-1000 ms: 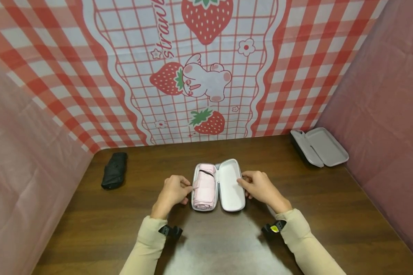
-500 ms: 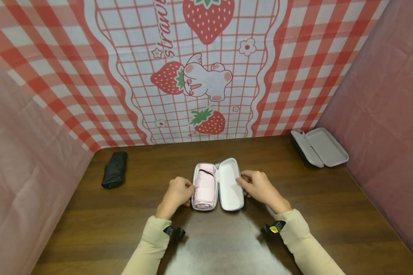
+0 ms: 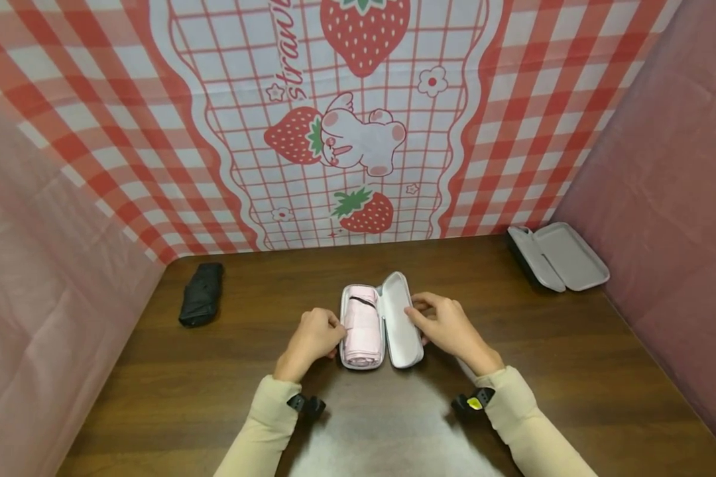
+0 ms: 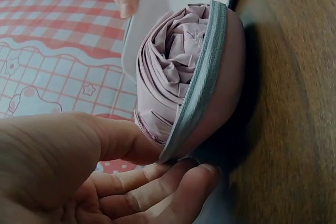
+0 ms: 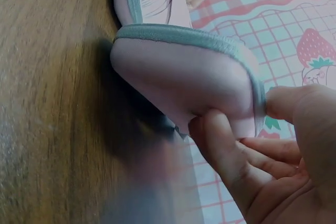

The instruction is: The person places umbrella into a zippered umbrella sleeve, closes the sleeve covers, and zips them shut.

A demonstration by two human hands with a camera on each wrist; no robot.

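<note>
A pink zip case (image 3: pixel 404 344) lies unfolded on the table, its white-lined lid tilted up on the right. In its left half rests a rolled pink folding umbrella (image 3: pixel 362 328) with a dark strap across it. My left hand (image 3: pixel 317 334) grips the case's left edge, thumb at the zipper rim and fingers below, as the left wrist view shows beside the umbrella's folded cloth (image 4: pixel 173 61). My right hand (image 3: pixel 447 324) pinches the lid's outer edge, thumb inside and fingers against the pink outer shell (image 5: pixel 173 72).
A black folded umbrella (image 3: pixel 201 295) lies at the left of the brown table (image 3: pixel 262 278). At the far right an open case with grey lining (image 3: pixel 575 258) sits against the pink side curtain (image 3: pixel 662 199). A strawberry-print cloth (image 3: pixel 364 146) hangs behind.
The right hand has tilted the lid upward and a little to the left. My left hand has moved in closer and now holds the case's left edge.
</note>
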